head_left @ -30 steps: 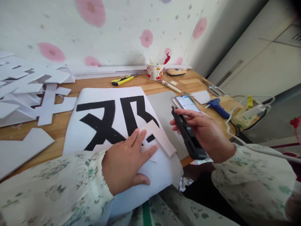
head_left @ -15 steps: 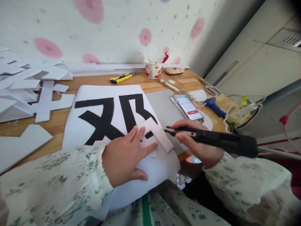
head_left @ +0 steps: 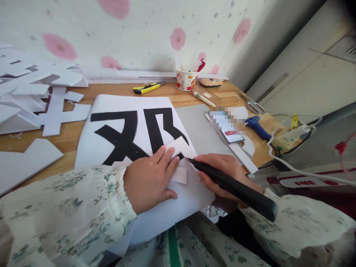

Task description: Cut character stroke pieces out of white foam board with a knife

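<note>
A white sheet (head_left: 111, 107) printed with a large black character lies on the wooden desk (head_left: 83, 94). My left hand (head_left: 150, 178) lies flat on the sheet's lower right part, fingers stretched over a white foam piece (head_left: 179, 144). My right hand (head_left: 222, 172) is wrapped round a long black tool (head_left: 236, 189). The tool's thin tip touches the foam piece right by my left fingertips.
White foam cut-outs (head_left: 36, 96) pile at the left. A yellow utility knife (head_left: 147, 88), a paper cup (head_left: 185, 81) and a pen (head_left: 203, 98) stand at the back. A phone (head_left: 228, 128), blue glue gun (head_left: 257, 126), scissors (head_left: 254, 105) and cables (head_left: 292, 163) crowd the right side.
My right hand swung the black tool from upright to level, then brought its tip down to the foam piece by my left fingers. My left hand stayed pressed on the sheet.
</note>
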The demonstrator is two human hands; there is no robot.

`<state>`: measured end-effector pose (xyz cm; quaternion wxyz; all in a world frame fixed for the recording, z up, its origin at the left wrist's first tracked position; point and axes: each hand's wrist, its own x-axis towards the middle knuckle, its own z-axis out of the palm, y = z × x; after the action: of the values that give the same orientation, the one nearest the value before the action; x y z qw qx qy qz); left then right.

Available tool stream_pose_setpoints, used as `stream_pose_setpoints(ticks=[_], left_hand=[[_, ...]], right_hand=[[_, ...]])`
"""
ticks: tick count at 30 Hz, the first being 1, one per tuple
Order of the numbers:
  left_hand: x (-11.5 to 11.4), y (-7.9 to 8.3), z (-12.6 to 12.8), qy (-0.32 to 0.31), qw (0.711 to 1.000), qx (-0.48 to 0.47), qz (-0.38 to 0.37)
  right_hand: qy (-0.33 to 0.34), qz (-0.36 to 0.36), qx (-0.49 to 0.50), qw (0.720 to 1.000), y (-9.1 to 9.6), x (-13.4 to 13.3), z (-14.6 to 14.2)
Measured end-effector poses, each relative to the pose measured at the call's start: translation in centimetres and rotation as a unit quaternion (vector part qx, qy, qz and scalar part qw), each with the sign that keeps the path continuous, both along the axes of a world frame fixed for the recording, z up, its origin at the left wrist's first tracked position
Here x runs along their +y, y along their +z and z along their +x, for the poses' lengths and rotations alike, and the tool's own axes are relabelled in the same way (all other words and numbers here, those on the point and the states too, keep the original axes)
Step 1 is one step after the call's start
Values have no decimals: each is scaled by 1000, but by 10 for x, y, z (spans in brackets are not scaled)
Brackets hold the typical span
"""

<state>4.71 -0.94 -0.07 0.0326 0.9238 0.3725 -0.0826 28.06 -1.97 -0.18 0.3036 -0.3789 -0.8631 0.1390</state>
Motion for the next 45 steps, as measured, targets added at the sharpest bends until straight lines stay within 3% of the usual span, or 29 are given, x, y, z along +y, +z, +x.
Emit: stream_pose_setpoints(ticks=[10, 16, 26, 33, 45], left_hand=[[1, -8, 0, -15, 999, -3, 39], [-1, -5, -2, -10, 999, 4, 35], [1, -10, -2, -13, 998, -7, 61], [-1, -9, -2, -15, 998, -1, 68], [-1, -8, -1, -11, 998, -8, 65]], right_hand=[[11, 72, -82, 994, 0, -5, -7], [11, 73, -104, 992, 1, -11, -5], [1, 96, -107, 990, -2, -19, -4], [-22, 73, -21, 997, -2, -18, 1], [-11, 94, -66, 993, -2, -17, -3]])
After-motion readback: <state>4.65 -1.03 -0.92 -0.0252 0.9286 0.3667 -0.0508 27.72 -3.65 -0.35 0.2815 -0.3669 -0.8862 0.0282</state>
